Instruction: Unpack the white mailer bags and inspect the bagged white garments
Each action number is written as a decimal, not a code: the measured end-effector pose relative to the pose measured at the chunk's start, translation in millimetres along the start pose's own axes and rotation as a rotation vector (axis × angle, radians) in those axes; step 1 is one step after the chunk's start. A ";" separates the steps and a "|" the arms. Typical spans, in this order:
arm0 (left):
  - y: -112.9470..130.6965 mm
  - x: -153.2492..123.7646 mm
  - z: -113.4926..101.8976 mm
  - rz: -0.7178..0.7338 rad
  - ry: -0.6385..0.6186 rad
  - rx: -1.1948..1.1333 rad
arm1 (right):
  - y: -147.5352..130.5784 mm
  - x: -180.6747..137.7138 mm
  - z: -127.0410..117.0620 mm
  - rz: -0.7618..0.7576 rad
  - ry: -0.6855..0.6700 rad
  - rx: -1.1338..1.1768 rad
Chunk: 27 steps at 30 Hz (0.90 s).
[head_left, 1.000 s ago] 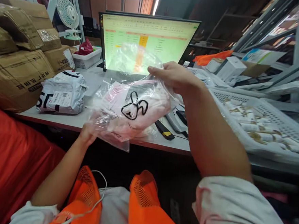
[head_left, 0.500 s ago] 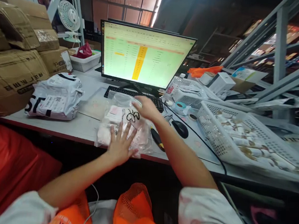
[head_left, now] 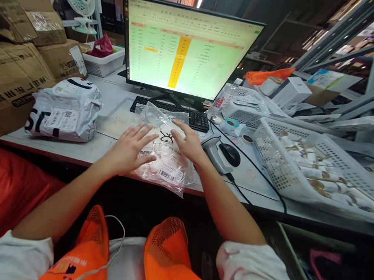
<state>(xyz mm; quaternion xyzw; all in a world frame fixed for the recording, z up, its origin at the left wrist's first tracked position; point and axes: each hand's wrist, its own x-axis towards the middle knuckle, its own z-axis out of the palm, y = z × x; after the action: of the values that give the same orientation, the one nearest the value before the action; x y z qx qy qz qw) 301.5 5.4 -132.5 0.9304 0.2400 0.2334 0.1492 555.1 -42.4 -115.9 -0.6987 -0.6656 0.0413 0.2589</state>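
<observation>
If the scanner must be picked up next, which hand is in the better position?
Probably the right. The right hand lies on the right part of the clear bag, just beside the scanner. The left hand lies on the bag's left part and would have to cross the right one.

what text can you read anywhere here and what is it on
"ST": large black letters on the grey mailer bag, edge hidden by a fold.
Barcode label on the clear garment bag: too small to read.
Spreadsheet on the monitor: too small.
Print on the cardboard box: not legible.
Red label on the bottle: blurred.
</observation>
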 end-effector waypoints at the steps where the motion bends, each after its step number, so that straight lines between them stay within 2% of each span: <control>1: -15.6 0.6 7.7 -0.058 -0.068 0.022 | -4.7 -13.5 -0.6 -0.002 -0.019 -0.002; 4: -45.6 -11.5 41.1 -0.262 -0.231 0.052 | -5.5 -50.5 7.4 0.079 -0.233 -0.097; 6: -50.5 -23.1 57.5 -0.345 -0.238 0.083 | 1.3 -64.0 16.3 0.135 -0.337 -0.146; 9: -46.7 -31.8 65.6 -0.383 -0.205 0.108 | 11.9 -67.1 26.0 0.141 -0.360 -0.126; 12: -43.9 -32.8 65.7 -0.379 -0.144 0.039 | 17.6 -63.1 29.7 0.124 -0.324 -0.067; 16: -51.3 -34.7 63.2 -0.358 0.042 -0.224 | 23.3 -62.6 26.3 0.104 -0.251 0.060; 18: -59.6 -32.9 58.0 -0.421 0.148 -0.395 | 27.6 -62.7 20.7 0.142 -0.136 0.153; 20: -69.0 -26.6 50.5 -0.563 0.219 -0.529 | 31.9 -60.5 15.2 0.245 0.054 0.234; 22: -75.9 -16.3 43.3 -0.690 0.211 -0.640 | 34.7 -54.8 13.7 0.387 0.201 0.305; 23: -77.2 -10.3 40.5 -0.717 0.189 -0.693 | 35.1 -50.6 15.0 0.453 0.220 0.343; 25: -74.6 1.4 36.6 -0.698 0.153 -0.791 | 33.4 -40.6 20.0 0.551 0.188 0.431; 27: -66.9 10.6 34.2 -0.604 0.118 -0.876 | 29.1 -31.5 22.0 0.599 0.160 0.553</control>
<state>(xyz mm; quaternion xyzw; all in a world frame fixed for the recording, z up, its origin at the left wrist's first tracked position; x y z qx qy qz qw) 301.8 61.4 -183.7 0.6559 0.3853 0.3101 0.5703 569.1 -65.1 -156.0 -0.7666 -0.3747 0.2376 0.4642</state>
